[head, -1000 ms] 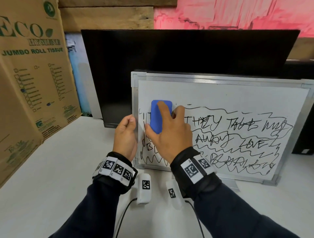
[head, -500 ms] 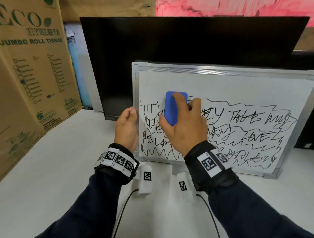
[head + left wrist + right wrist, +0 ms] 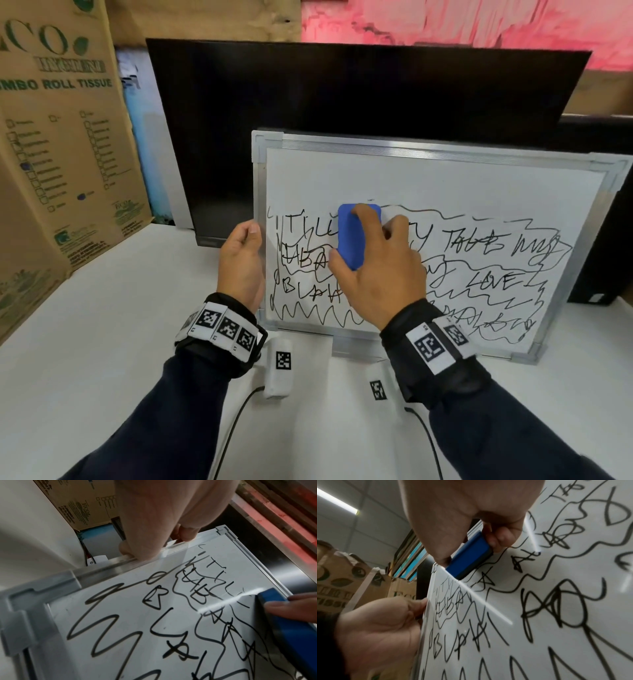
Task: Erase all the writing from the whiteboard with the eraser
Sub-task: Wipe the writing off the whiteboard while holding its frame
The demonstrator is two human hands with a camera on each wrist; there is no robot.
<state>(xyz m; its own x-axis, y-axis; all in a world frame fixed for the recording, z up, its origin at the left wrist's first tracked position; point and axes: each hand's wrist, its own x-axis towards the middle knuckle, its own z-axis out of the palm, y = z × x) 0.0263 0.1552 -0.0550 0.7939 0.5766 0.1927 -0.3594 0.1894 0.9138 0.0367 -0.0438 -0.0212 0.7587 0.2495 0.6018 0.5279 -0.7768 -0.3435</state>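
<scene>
A silver-framed whiteboard (image 3: pixel 428 178) stands upright on the white table, its lower two thirds covered in black marker writing and scribbles (image 3: pixel 493 246). My right hand (image 3: pixel 376 270) grips a blue eraser (image 3: pixel 352 236) and presses it flat against the board in the upper-left part of the writing. The eraser (image 3: pixel 471 557) is pinched between thumb and fingers in the right wrist view, and shows at the edge of the left wrist view as the eraser (image 3: pixel 283 622). My left hand (image 3: pixel 241 263) grips the board's left frame edge (image 3: pixel 120 566).
A dark monitor (image 3: pixel 342 102) stands right behind the board. A large brown tissue carton (image 3: pixel 61 154) lines the left side. Two small white tagged devices (image 3: pixel 279 366) with cables lie on the table (image 3: pixel 85 359) in front of the board.
My right hand has slid the eraser to the right along the top line of writing, uncovering the letters at the left. The left hand has stayed on the frame.
</scene>
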